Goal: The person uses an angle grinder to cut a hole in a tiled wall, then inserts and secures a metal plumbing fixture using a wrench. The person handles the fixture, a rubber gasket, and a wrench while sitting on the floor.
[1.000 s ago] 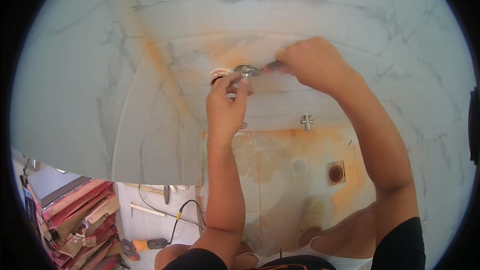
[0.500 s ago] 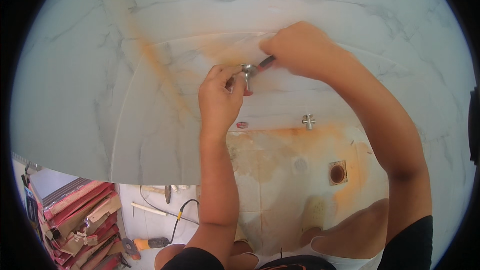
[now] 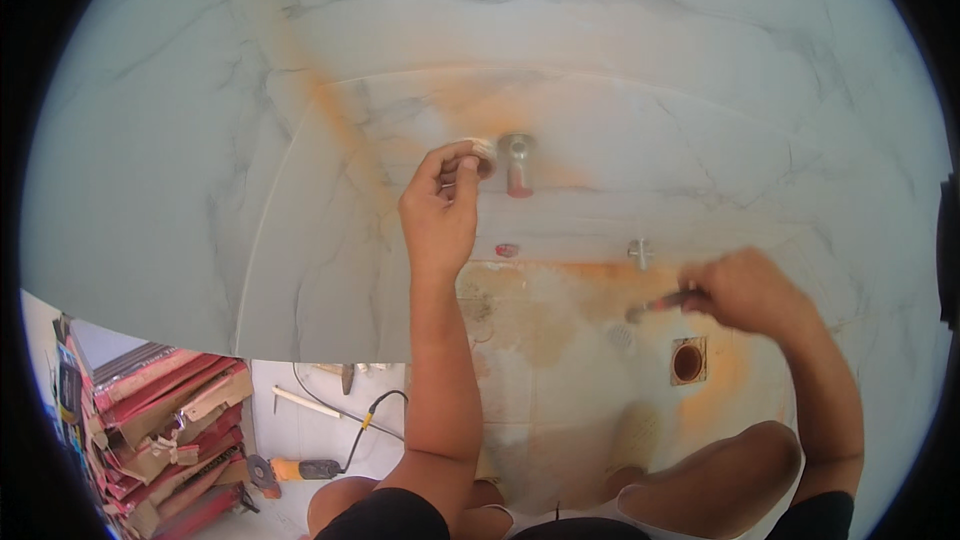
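On the marbled wall a chrome pipe fitting point(image 3: 518, 165) sticks out, with a red lower end. Just left of it, the fingers of my left hand point(image 3: 440, 205) pinch a pale, round, ring-like piece point(image 3: 484, 156); its exact kind is unclear. My right hand point(image 3: 750, 290) is lower down at the right, over the floor, wrapped round the handle of a hand tool point(image 3: 662, 304). The tool has a dark and red handle and a metal head, blurred by motion.
A small valve point(image 3: 640, 252) and a red-rimmed outlet point(image 3: 507, 251) are low on the wall. A square floor drain point(image 3: 689, 361) lies near my right knee. At lower left are an angle grinder point(image 3: 290, 470), a hammer point(image 3: 346, 378) and stacked torn red cartons point(image 3: 185, 440).
My right hand has drawn the tool away from the fitting, down and to the right. My left fingers have come off the fitting and now hold the pale round piece beside it.
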Action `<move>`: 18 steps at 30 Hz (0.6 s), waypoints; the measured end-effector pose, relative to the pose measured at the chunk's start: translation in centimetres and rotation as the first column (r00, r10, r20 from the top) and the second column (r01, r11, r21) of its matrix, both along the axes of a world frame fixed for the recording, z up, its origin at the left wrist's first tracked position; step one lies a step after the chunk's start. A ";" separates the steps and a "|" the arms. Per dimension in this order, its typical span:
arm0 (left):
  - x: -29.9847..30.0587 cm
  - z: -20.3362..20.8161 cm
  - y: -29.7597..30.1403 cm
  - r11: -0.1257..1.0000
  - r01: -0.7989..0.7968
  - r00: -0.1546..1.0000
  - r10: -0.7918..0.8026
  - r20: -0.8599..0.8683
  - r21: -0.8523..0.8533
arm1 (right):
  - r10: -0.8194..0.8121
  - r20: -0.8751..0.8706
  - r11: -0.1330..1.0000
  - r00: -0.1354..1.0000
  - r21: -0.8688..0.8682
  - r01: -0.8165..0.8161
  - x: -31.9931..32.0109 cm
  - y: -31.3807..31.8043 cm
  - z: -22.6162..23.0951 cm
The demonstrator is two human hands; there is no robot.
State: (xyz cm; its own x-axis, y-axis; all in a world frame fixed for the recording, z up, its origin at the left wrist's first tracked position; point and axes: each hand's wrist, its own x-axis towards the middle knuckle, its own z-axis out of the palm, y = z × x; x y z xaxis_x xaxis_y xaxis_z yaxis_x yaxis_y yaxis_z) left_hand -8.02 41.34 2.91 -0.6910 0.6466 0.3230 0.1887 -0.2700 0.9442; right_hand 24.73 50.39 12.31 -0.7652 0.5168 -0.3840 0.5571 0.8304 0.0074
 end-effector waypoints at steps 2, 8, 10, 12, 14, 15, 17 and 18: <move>0.1 0.1 0.2 0.999 -0.025 0.999 0.024 0.041 0.024 | -0.039 0.043 0.998 0.998 -0.056 0.041 2.3 -1.1 -1.7; 0.9 0.1 1.4 0.999 -0.045 0.999 0.045 -0.019 0.000 | -0.037 0.029 0.984 0.999 -0.174 0.041 5.2 -4.3 -3.5; 1.1 -0.1 1.6 1.000 -0.012 1.000 0.012 -0.028 -0.011 | -0.031 0.027 0.980 0.999 -0.196 0.035 5.2 -5.3 -3.3; 1.0 -0.2 1.7 1.000 -0.029 0.988 0.030 -0.151 0.006 | -0.026 0.096 0.972 0.995 -0.232 0.048 5.0 -6.2 -3.3; 0.9 -0.4 2.0 1.000 -0.016 0.947 0.021 -0.319 0.018 | -0.038 0.114 0.957 0.993 -0.282 0.069 4.5 -6.8 -3.6; 0.7 -0.4 2.2 1.000 0.003 0.906 0.010 -0.423 0.030 | -0.049 0.099 0.945 0.994 -0.317 0.078 4.3 -6.9 -3.9; 0.2 -0.4 2.6 0.999 0.030 0.825 -0.001 -0.565 0.042 | -0.064 0.112 0.924 0.992 -0.368 0.101 3.8 -6.6 -4.8; -0.2 -0.3 2.7 0.998 0.041 0.795 -0.010 -0.606 0.037 | -0.068 0.141 0.913 0.988 -0.390 0.118 3.6 -6.3 -5.3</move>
